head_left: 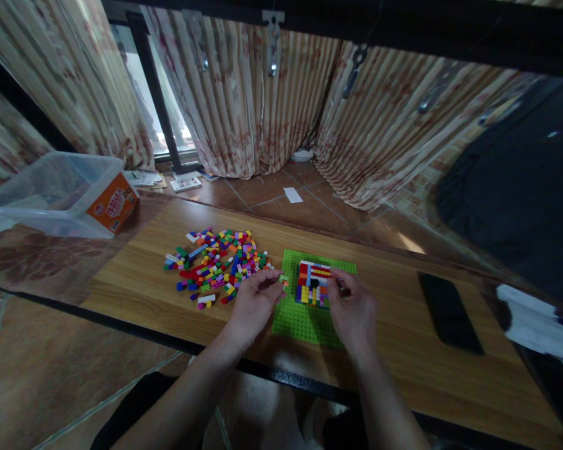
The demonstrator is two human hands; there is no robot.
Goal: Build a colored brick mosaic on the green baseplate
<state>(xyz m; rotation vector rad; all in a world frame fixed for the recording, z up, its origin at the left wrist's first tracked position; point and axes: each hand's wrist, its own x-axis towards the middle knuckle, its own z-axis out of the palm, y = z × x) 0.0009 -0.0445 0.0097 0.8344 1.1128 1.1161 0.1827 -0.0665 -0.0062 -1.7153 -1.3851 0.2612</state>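
My left hand (256, 303) is closed in a pinch around small toy bricks (284, 281), light green and orange, held over the left part of a green baseplate (293, 322). On that plate lies a low build of multicoloured bricks (313, 284), with red, white, yellow, blue and orange pieces and a dark gap in its middle. At the build's right edge, my right hand (354, 309) has its thumb and fingers curled together. It covers part of the build, and what is between its fingertips is hidden.
A heap of loose coloured bricks (225, 262) is spread left of the baseplate on the wooden table (136, 275). A clear plastic bin (75, 194) with an orange label stands far left. A black phone (449, 312) and white paper (539, 319) lie to the right.
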